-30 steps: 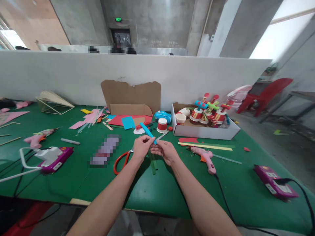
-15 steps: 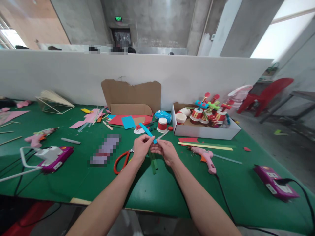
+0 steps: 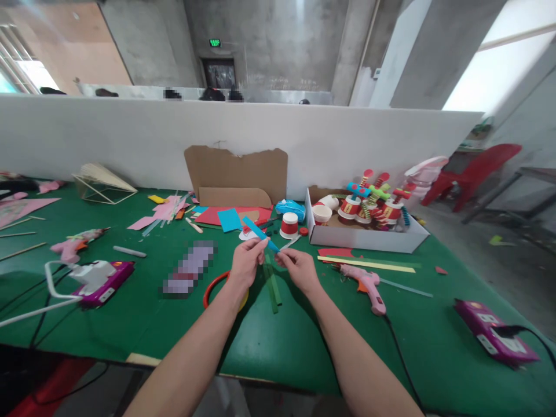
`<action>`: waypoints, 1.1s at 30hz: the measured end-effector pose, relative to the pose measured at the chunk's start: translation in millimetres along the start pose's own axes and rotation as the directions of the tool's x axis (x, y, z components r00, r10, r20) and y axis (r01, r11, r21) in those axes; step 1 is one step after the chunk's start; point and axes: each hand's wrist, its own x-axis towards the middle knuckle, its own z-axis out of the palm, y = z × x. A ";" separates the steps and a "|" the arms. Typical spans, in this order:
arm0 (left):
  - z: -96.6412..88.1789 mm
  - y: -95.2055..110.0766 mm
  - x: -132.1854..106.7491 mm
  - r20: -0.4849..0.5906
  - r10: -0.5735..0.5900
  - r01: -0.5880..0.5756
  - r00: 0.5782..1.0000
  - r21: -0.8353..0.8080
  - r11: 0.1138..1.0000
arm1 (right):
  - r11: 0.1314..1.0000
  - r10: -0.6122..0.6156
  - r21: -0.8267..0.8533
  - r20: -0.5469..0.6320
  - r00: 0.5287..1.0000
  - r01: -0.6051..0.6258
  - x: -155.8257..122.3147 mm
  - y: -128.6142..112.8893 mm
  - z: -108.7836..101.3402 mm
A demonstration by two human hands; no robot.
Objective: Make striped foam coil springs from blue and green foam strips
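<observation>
Both my hands meet over the green table (image 3: 269, 347), pinching a narrow blue paper strip (image 3: 259, 233) that slants up and to the left. My left hand (image 3: 247, 262) grips the strip near its middle with closed fingers. My right hand (image 3: 299, 268) pinches its lower right end. Under my hands lie two green paper strips (image 3: 273, 286). Red-handled scissors (image 3: 212, 286) rest beside my left wrist, partly hidden by it.
A pink glue gun (image 3: 367, 282) lies right of my hands, beside red and yellow strips (image 3: 365, 263). A white box (image 3: 369, 234) of decorated paper cups stands behind. A red-and-white cup (image 3: 289, 225), coloured paper, cardboard (image 3: 237, 174), purple power strips (image 3: 102, 281) and another glue gun (image 3: 72, 246) surround them.
My hands and the blue strip stay together almost unmoved. The camera has shifted a little, so everything sits slightly lower and to the right in view.
</observation>
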 end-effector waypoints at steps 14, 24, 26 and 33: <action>-23.2 21.9 11.6 0.073 -0.076 0.090 0.994 -0.213 0.973 | 0.964 -0.070 -0.253 0.051 0.996 0.081 7.5 8.1 -21.9; -29.0 22.3 15.5 0.090 -0.103 0.126 0.991 -0.299 0.946 | 0.995 0.010 -0.099 0.053 0.999 -0.005 8.5 7.2 -20.3; -31.5 23.1 17.2 -0.002 -0.090 0.088 0.996 -0.229 0.969 | 0.999 0.042 -0.028 0.044 0.998 -0.040 9.1 8.0 -20.4; -26.8 16.5 14.5 0.038 -0.066 0.061 0.997 0.133 0.989 | 0.974 0.126 0.178 0.094 0.988 -0.141 7.4 5.9 -10.8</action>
